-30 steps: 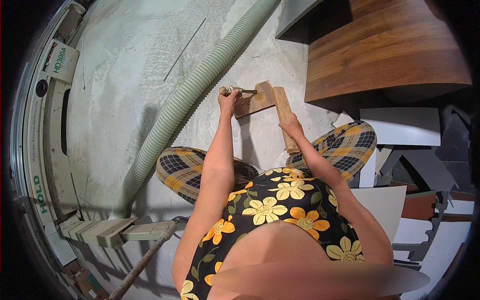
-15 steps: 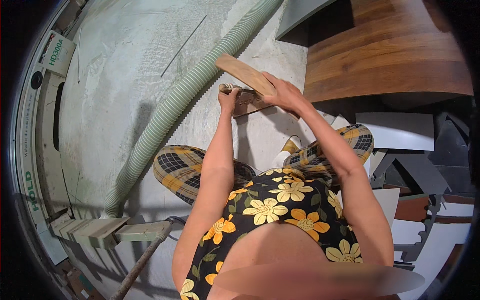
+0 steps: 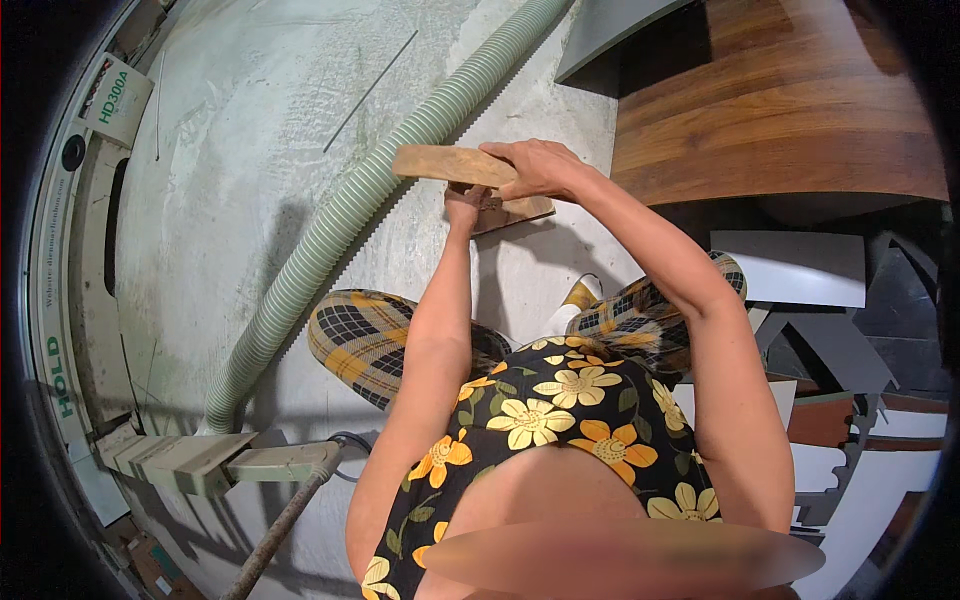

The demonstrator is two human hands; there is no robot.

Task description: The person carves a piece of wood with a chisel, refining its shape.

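My right hand (image 3: 540, 168) grips the right end of a light brown wooden block (image 3: 435, 163), thumb and fingers closed on it. The block points left, roughly level across the view, over my left hand. My left hand (image 3: 463, 207) is closed at the left end of a brown flat piece (image 3: 520, 212) with a dark lower edge, held low over the floor. Whether this piece is wood or a rusty blade I cannot tell. Its round, handle-like end is hidden now by the block and my fingers. Block and flat piece overlap in view; contact between them is unclear.
A ribbed pale green hose (image 3: 330, 240) runs diagonally across the concrete floor on the left, near a machine frame (image 3: 60, 250). A curved wood-grain panel (image 3: 760, 110) stands at the upper right. Board offcuts (image 3: 800, 265) lie on the right. A thin rod (image 3: 370, 90) lies beyond the hose.
My right hand moved left and slightly up, swinging the wooden block from a slant to nearly level, its far end now lower and further left. My left hand shifted slightly right and down.
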